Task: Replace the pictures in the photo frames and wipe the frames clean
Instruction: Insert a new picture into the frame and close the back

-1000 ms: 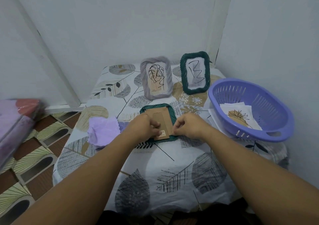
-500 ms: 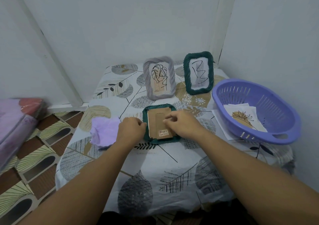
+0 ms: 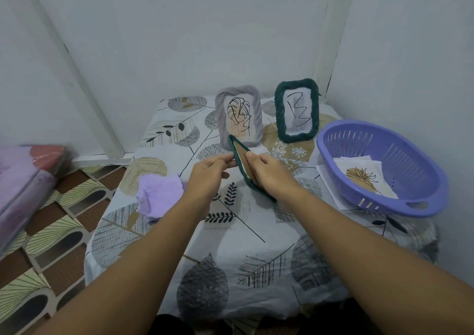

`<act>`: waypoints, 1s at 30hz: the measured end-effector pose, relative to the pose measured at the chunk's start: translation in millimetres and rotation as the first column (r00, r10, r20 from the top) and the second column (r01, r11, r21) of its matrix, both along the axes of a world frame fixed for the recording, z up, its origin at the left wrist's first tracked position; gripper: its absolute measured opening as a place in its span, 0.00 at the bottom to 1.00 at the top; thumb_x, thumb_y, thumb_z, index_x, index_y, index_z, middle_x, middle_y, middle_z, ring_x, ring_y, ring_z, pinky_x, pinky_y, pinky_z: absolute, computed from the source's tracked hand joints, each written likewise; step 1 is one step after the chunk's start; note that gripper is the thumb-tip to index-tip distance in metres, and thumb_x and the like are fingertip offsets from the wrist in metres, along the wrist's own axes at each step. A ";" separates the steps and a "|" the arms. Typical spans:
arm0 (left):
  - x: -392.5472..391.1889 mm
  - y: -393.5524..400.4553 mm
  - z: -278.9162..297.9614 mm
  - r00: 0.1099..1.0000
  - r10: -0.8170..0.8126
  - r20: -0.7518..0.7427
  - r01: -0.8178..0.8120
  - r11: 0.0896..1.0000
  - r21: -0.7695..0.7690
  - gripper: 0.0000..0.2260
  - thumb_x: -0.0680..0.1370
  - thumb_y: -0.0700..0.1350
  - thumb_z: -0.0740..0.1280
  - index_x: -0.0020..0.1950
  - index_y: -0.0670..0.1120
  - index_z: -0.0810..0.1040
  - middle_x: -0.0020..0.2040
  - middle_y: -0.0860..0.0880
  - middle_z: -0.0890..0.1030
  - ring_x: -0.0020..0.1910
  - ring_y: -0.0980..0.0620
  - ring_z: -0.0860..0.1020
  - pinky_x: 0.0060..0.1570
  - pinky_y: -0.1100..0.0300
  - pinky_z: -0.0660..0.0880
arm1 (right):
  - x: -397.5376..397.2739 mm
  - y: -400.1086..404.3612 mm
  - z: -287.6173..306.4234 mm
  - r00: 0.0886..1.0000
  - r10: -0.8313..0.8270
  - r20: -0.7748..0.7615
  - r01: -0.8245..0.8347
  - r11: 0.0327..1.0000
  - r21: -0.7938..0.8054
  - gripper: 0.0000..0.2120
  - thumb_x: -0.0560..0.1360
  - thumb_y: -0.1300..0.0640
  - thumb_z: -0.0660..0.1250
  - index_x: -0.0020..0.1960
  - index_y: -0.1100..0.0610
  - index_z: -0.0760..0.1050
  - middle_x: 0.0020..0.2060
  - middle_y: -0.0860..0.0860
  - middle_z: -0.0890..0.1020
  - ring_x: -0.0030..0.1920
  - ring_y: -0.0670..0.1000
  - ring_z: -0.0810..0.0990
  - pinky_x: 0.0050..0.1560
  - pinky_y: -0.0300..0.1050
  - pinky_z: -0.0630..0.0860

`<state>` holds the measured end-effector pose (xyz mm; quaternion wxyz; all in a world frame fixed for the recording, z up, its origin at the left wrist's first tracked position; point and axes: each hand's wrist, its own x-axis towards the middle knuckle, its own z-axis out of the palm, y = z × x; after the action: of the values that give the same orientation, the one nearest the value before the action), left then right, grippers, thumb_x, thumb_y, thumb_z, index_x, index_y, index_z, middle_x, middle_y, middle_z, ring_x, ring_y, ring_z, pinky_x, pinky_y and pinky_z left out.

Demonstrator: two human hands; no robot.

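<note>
A green yarn-wrapped photo frame (image 3: 243,166) is tilted up on its edge above the table, its brown cardboard back facing right. My left hand (image 3: 210,173) pinches its left rim. My right hand (image 3: 269,174) holds it from the right, fingers on the cardboard back. Behind it stand a grey frame (image 3: 239,115) with a leaf drawing and a second green frame (image 3: 297,111) with a black scribble. A crumpled purple cloth (image 3: 159,197) lies on the table to the left of my left hand.
A purple plastic basket (image 3: 384,165) at the right holds loose pictures (image 3: 361,178), with paper under it. The small table (image 3: 230,245) has a leaf-print cover and sits in a white corner. A purple and red bundle (image 3: 25,178) lies on the patterned floor at left.
The green frame lay flat and face down on the table; both hands have now lifted it and tipped it up on its edge.
</note>
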<state>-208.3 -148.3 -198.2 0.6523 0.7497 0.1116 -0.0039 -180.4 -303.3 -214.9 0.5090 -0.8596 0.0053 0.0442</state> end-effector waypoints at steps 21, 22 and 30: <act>17.9 2.6 -22.6 0.990 0.047 -0.133 -0.045 0.999 0.020 0.13 0.84 0.48 0.63 0.68 0.49 0.76 0.56 0.49 0.80 0.52 0.49 0.77 0.55 0.53 0.75 | -3.3 -10.8 13.4 0.967 -0.077 -0.244 0.217 0.753 0.622 0.23 0.76 0.38 0.60 0.55 0.53 0.84 0.50 0.54 0.88 0.56 0.58 0.85 0.66 0.61 0.76; 19.0 2.8 -25.6 0.983 0.047 -0.176 -0.054 0.998 -0.033 0.12 0.84 0.48 0.63 0.66 0.46 0.76 0.51 0.48 0.79 0.47 0.49 0.76 0.51 0.55 0.75 | -4.1 -12.5 12.1 0.965 -0.047 -0.257 0.216 0.698 0.683 0.22 0.79 0.40 0.59 0.56 0.53 0.84 0.51 0.54 0.88 0.57 0.58 0.85 0.67 0.60 0.76; 15.7 5.7 -29.5 0.946 -0.043 -0.320 -0.069 0.941 -0.332 0.08 0.84 0.48 0.67 0.56 0.45 0.81 0.42 0.48 0.82 0.35 0.54 0.74 0.37 0.62 0.71 | -12.8 -15.5 -6.2 0.953 0.107 -0.283 0.217 0.408 0.887 0.26 0.80 0.45 0.55 0.67 0.58 0.80 0.62 0.60 0.84 0.65 0.62 0.80 0.70 0.62 0.73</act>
<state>-192.5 -142.5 -227.7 0.7445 0.6146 0.2194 -0.1413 -193.2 -318.8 -221.2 0.8877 -0.4266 0.0850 0.1507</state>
